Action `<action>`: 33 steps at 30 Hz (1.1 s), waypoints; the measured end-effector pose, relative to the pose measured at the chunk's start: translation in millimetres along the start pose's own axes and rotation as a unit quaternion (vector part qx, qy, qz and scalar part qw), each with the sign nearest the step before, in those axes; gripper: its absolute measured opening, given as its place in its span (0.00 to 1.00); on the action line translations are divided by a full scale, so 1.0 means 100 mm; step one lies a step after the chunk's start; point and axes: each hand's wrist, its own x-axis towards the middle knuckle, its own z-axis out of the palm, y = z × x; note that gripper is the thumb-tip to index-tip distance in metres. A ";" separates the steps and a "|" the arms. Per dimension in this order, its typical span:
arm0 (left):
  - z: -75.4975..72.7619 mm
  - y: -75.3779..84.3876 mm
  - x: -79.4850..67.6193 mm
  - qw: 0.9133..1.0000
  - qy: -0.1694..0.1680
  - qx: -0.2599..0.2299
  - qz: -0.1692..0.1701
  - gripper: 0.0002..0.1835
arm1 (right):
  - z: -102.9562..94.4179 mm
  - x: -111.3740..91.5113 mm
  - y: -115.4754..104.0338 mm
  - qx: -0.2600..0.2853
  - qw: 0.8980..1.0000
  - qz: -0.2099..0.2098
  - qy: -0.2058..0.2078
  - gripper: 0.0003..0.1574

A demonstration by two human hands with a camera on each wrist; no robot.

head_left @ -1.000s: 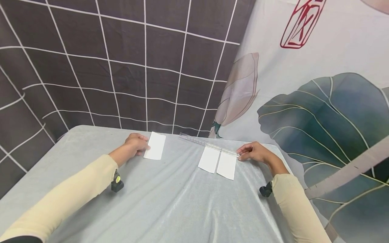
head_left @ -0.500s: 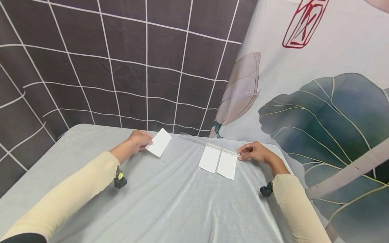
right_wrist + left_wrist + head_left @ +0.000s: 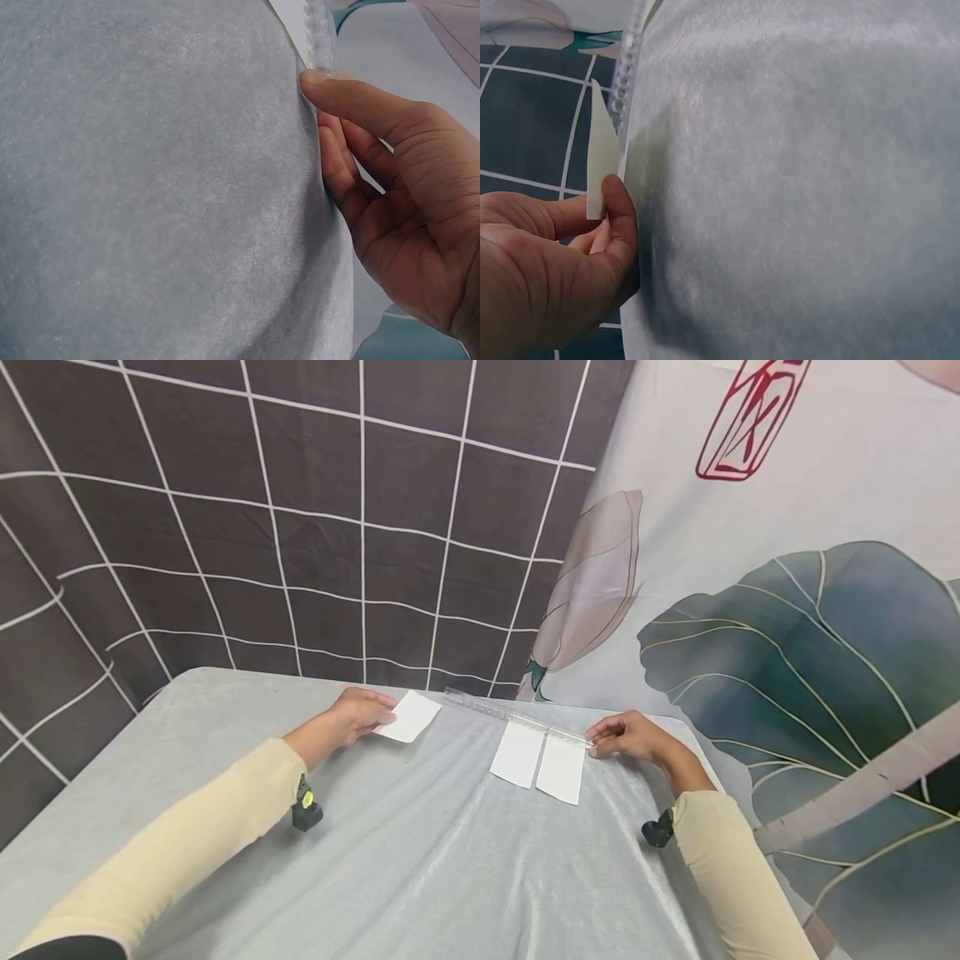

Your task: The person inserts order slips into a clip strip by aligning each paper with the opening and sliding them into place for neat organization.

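Note:
My left hand [image 3: 362,712] pinches a white paper card [image 3: 412,717] by its near-left corner, tilted over the far part of the table. The left wrist view shows this card [image 3: 604,154] almost edge-on between thumb and fingers, slightly bent. To its right lies a clear plastic strip [image 3: 474,702], with a row of round shapes along it in the left wrist view. Two white cards, a left one [image 3: 517,756] and a right one [image 3: 561,768], lie side by side with their top edges at the strip. My right hand [image 3: 633,735] pinches the strip's right end, thumb on the near side.
A pale grey cloth [image 3: 420,860] with soft folds covers the table. Behind it hangs a dark curtain [image 3: 315,552] with white grid lines. A white leaf-print drape [image 3: 750,568] hangs at the right. Each wrist carries a small black camera.
My left hand has moved right toward the strip, lifting and turning its card. The right hand, strip and two cards beside it stay where they were.

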 end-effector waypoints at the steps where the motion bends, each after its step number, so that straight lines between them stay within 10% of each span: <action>1: 0.02 0.00 0.00 1.000 -0.002 -0.001 0.002 0.29 | 0.00 0.00 0.00 0.001 1.000 0.000 0.000 0.23; 33: 0.54 0.10 0.06 0.999 0.007 0.016 0.030 0.24 | 0.01 -0.02 0.02 0.003 1.000 -0.008 0.005 0.24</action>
